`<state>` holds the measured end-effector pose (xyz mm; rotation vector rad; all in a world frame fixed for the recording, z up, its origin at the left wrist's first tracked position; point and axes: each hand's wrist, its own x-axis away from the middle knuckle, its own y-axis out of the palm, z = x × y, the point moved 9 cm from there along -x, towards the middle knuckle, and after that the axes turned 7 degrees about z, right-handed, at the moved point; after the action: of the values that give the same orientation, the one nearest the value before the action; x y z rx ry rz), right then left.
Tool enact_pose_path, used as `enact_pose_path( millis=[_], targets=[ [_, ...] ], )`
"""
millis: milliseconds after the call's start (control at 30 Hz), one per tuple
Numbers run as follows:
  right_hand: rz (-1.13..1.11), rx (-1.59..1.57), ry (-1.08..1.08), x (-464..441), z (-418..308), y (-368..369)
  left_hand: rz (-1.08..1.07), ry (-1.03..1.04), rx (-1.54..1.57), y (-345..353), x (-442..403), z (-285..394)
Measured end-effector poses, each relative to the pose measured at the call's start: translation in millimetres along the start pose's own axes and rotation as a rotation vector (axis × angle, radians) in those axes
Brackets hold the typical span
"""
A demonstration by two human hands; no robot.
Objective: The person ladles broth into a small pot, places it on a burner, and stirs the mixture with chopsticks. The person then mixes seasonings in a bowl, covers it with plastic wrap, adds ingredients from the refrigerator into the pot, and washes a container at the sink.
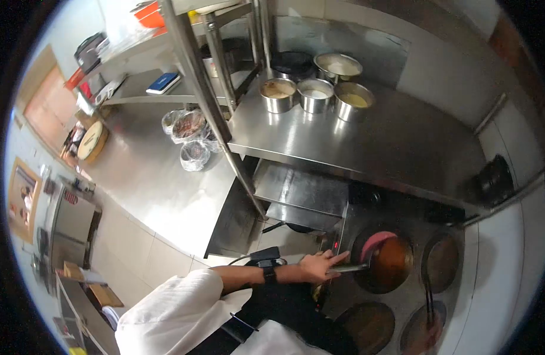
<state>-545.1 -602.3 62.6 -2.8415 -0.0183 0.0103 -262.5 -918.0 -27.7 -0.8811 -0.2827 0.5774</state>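
My left hand (318, 267) is at the handle of a round dark pan (395, 288), its fingers around the handle and one finger stretched out. Reddish-brown liquid (392, 260) fills much of the pan, and something pink (379, 239) shows along its far left side. Dim at the lower right, my right hand (425, 338) is closed around a long, thin, dark utensil (427, 290). It looks like long chopsticks or tongs and points away from me, to the right of the pan. The right hand's fingers are hard to make out.
Other round burner wells (367, 326) surround the pan on the stove. Behind it, a steel counter (402, 139) carries several metal pots (352, 102). A steel post (210, 106) rises at its left. Plastic-wrapped bowls (189, 125) stand on the left table (148, 171).
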Motion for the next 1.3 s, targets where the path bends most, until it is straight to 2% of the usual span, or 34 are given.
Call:
enact_pose_path(
  millis=[67,133,167,267,467,567,633,733,767,833,867,900,933,967,1000,1033,1067,1100,1133,1200,1267,1300],
  targets=[
    [-0.026,0.065,-0.139,-4.6,15.9,14.0,0.031,-0.091,0.090,-10.6,4.1,-8.9],
    [-0.036,0.125,-0.218,-7.1,29.4,30.4,0.204,-0.095,0.243,-19.5,13.0,-24.8],
    [-0.040,0.160,-0.248,-9.6,32.0,35.0,0.217,-0.111,0.294,-24.5,19.0,-30.9],
    [-0.014,0.273,-0.319,-14.3,34.5,41.2,0.145,-0.174,0.337,-35.3,46.8,-46.8],
    [0.138,0.624,-0.480,-14.1,29.0,32.0,0.172,-0.134,0.372,-54.8,89.3,-103.2],
    [0.234,0.804,-0.638,-1.2,-7.6,31.1,0.224,-0.120,0.444,-79.9,116.1,-138.5],
    [0.246,0.833,-0.860,21.5,-64.5,53.5,0.246,-0.121,0.479,-107.8,139.8,-160.1],
    [0.044,0.689,-1.230,121.0,-208.7,143.6,0.303,-0.057,0.445,-128.7,178.3,-207.8],
    [-0.170,0.689,-1.201,177.1,-273.9,193.9,0.299,-0.040,0.451,-141.5,191.5,-218.6],
    [-0.333,0.417,-1.490,293.7,-371.5,273.6,0.265,-0.162,0.543,-157.6,219.8,-246.8],
    [-0.460,0.343,-1.496,323.4,-397.8,312.8,0.263,-0.155,0.548,-162.0,230.5,-257.4],
    [-0.526,0.362,-1.612,361.3,-418.1,350.7,0.290,-0.238,0.505,-165.0,243.4,-274.6],
    [-0.634,0.333,-1.558,381.7,-430.1,392.6,0.317,-0.321,0.459,-167.9,255.5,-289.2],
    [-0.649,0.328,-1.684,396.8,-434.7,433.8,0.315,-0.316,0.457,-171.0,262.3,-293.3],
    [-0.707,0.323,-1.638,402.5,-434.4,479.6,0.370,-0.344,0.481,-178.8,270.0,-299.4],
    [-0.682,0.483,-1.622,394.6,-424.8,535.6,0.429,-0.371,0.505,-185.6,278.1,-304.7],
    [-0.797,0.420,-1.601,396.8,-415.3,584.3,0.438,-0.364,0.499,-189.8,283.2,-305.5],
    [-0.783,0.529,-1.585,397.2,-408.1,635.6,0.476,-0.420,0.487,-195.2,289.8,-310.2],
    [-0.805,0.409,-1.618,379.3,-394.4,699.6,0.517,-0.473,0.473,-201.9,294.2,-312.6],
    [-0.721,0.520,-1.491,387.1,-389.6,732.0,0.654,-0.645,0.544,-215.8,310.4,-316.2],
    [-0.519,0.556,-1.481,389.1,-385.9,744.2,0.784,-0.752,0.581,-224.9,331.7,-318.5],
    [-0.513,0.541,-1.468,385.8,-382.3,757.3,0.865,-0.792,0.558,-236.8,337.9,-314.9]
  ],
)
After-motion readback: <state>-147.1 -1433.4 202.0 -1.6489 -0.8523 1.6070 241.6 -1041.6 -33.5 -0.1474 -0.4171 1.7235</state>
